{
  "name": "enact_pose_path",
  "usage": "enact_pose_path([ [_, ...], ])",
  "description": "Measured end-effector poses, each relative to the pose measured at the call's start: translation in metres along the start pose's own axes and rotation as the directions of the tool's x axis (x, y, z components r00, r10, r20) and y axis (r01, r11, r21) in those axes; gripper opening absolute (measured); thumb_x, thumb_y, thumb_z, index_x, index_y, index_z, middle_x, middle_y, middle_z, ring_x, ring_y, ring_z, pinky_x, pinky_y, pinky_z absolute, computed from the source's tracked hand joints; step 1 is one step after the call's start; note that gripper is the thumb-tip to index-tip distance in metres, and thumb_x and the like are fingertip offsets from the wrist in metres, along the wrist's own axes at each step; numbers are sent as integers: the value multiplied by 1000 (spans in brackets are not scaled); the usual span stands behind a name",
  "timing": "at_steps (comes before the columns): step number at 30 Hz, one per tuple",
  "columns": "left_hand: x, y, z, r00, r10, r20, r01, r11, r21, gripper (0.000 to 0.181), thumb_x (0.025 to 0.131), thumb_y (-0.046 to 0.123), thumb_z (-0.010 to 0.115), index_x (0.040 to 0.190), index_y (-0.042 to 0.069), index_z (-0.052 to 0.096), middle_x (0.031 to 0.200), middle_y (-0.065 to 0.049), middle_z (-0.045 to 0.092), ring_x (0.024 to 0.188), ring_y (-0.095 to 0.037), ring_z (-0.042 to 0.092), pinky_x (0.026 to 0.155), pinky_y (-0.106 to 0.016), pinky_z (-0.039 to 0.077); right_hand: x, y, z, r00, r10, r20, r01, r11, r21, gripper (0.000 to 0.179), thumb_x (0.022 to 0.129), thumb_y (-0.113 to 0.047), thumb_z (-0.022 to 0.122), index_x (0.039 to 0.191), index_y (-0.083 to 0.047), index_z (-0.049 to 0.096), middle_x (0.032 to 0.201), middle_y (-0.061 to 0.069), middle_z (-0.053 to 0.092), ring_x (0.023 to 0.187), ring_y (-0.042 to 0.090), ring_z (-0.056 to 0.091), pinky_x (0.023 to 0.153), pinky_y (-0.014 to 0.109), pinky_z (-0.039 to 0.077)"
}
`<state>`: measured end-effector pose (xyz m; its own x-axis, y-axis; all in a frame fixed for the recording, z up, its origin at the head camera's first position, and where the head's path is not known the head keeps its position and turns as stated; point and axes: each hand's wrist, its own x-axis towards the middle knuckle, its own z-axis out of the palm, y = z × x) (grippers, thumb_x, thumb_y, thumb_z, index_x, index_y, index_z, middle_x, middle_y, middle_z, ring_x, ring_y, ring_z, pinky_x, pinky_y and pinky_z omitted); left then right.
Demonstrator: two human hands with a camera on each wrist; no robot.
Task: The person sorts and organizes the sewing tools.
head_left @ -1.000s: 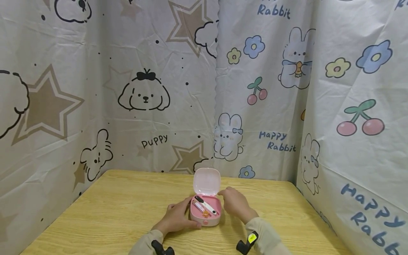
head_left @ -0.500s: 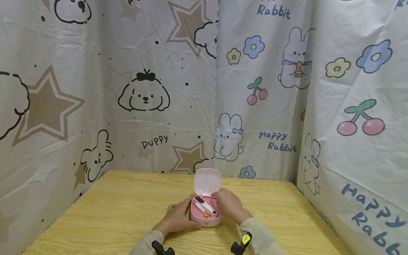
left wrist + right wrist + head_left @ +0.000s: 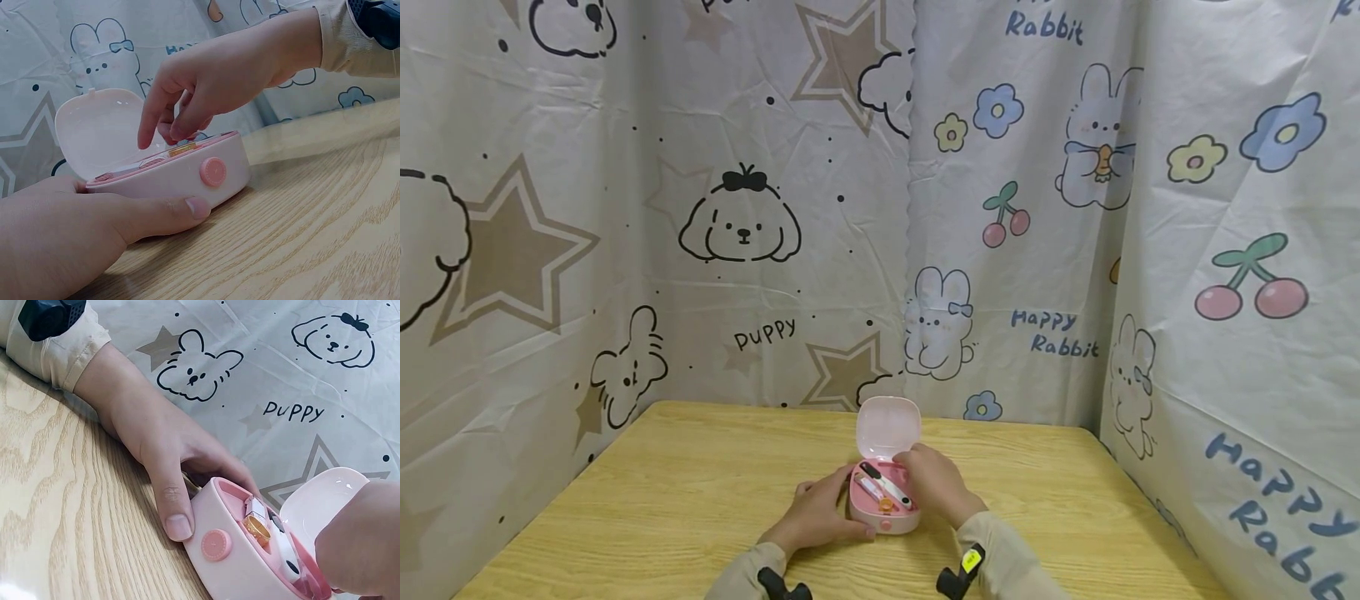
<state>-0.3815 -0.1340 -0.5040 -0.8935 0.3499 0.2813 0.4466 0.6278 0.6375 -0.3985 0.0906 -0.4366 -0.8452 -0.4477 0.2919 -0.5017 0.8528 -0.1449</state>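
Note:
A small pink box (image 3: 904,525) with a round pink button (image 3: 213,172) stands on the table, its paler lid (image 3: 888,427) raised at the back. My left hand (image 3: 817,510) grips the box's left side, thumb along the front wall. Over the box's right part, my right hand (image 3: 937,483) reaches down, its index finger (image 3: 147,125) pointing inside; the head view hides its fingertips, and I see nothing held in it. Inside lie a slim white stick with a black end (image 3: 891,490), an amber ring-shaped piece (image 3: 256,530) and a small white piece (image 3: 254,507).
The wooden table (image 3: 700,467) extends round the box on all sides. Behind it and at both sides hangs a printed curtain (image 3: 820,275) with puppies, stars and rabbits. Both sleeves carry a black wrist device.
From beside the box's right edge, my right hand has moved left and over the open box, its fingertips now within the rim. The left hand and the box keep their place.

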Motion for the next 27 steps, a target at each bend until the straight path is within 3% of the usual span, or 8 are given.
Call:
enact_pose_path([
  [6, -1, 0, 0, 1000, -1, -6, 1, 1000, 22, 119, 69, 70, 85, 159, 6, 38, 154, -9, 51, 137, -30, 50, 97, -57, 28, 4, -3, 2, 999, -27, -17, 27, 1000, -13, 28, 88, -2, 79, 115, -10, 78, 91, 1, 66, 79, 15, 57, 74, 37, 54],
  [12, -2, 0, 1, 1000, -1, -11, 1, 1000, 24, 119, 70, 69, 85, 159, 5, 38, 154, -11, 51, 137, -31, 50, 96, -57, 28, 7, -6, 3, 998, -59, -21, 60, 997, 38, 25, 89, 2, 75, 110, -10, 79, 92, 3, 70, 81, 16, 62, 75, 40, 55],
  [27, -3, -1, 0, 999, 40, -31, -38, 999, 39, 116, 70, 68, 86, 157, 6, 41, 152, -12, 52, 136, -32, 51, 96, -60, 27, 16, -11, 7, 1000, -21, 12, 20, 998, 67, 29, 88, 6, 68, 111, -8, 78, 98, 3, 73, 78, 17, 62, 76, 40, 57],
])
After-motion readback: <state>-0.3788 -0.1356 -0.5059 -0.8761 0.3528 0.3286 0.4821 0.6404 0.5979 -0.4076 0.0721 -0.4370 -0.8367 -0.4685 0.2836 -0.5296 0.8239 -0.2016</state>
